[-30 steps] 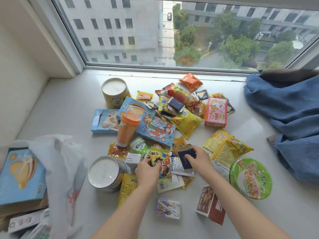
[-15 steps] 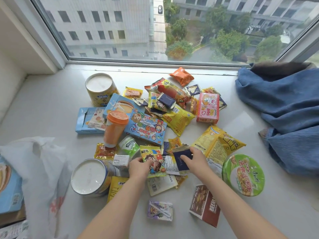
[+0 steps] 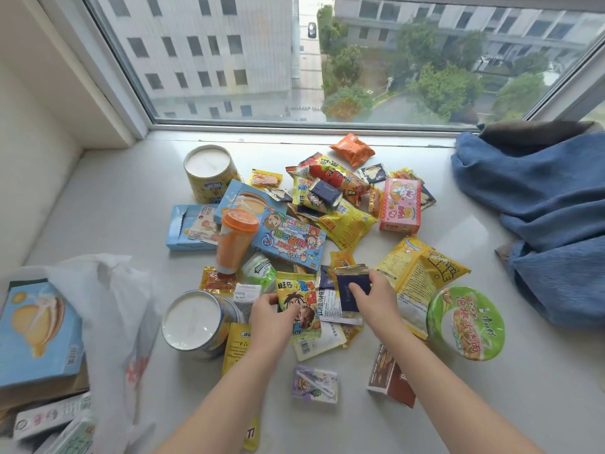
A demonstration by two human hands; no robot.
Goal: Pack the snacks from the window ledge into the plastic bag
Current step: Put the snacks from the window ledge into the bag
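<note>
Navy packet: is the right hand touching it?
Touching. The head view shows the right hand with fingers pressed on the navy packet, thumb at its edge.

Bare forearms, left hand, right hand; sleeveless.

Bright window daylight; sharp centre, bowed edges.

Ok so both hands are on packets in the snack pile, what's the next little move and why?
Probably lift both packets and carry them left to the plastic bag. The left hand already grips the yellow cartoon packet, the right hand pinches the dark blue packet, and the bag lies open to the left of the pile.
</note>
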